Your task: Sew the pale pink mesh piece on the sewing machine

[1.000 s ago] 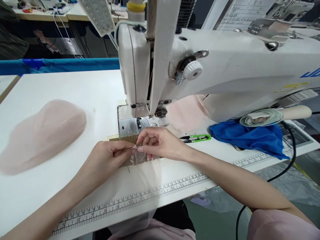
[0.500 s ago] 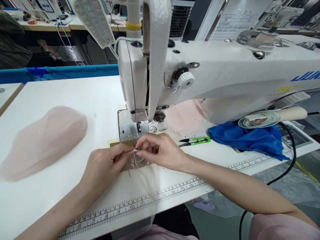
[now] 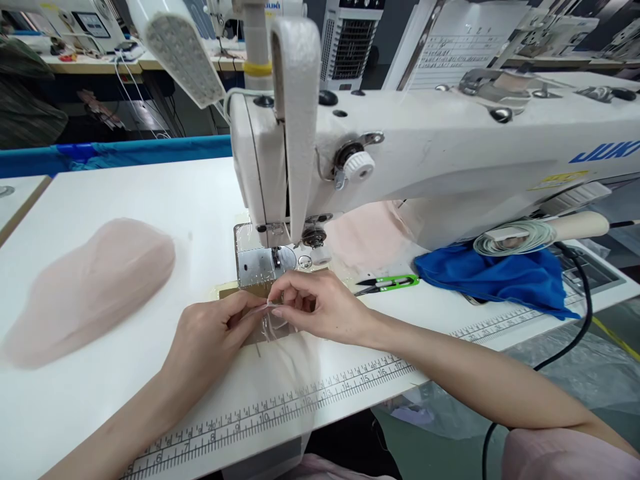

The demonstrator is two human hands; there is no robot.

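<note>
Just in front of the sewing machine's needle plate, my two hands meet at a strip of thin, sheer pale fabric. My left hand pinches one part of its edge between thumb and forefinger. Close beside it, my right hand is closed in a pinch on the same edge. The rest of the fabric hangs toward me over the table's front edge and is nearly see-through. Above my fingers stands the white sewing machine, its presser foot partly visible.
Pink sheer fabric lies on the left of the table, and another pink piece lies under the machine arm. Green thread snips rest right of my hands, near a blue cloth. A printed ruler runs along the front edge.
The view has shifted slightly. My hands stay at the same spot, both pinching the fabric edge, with the fingertips moved only a little.
</note>
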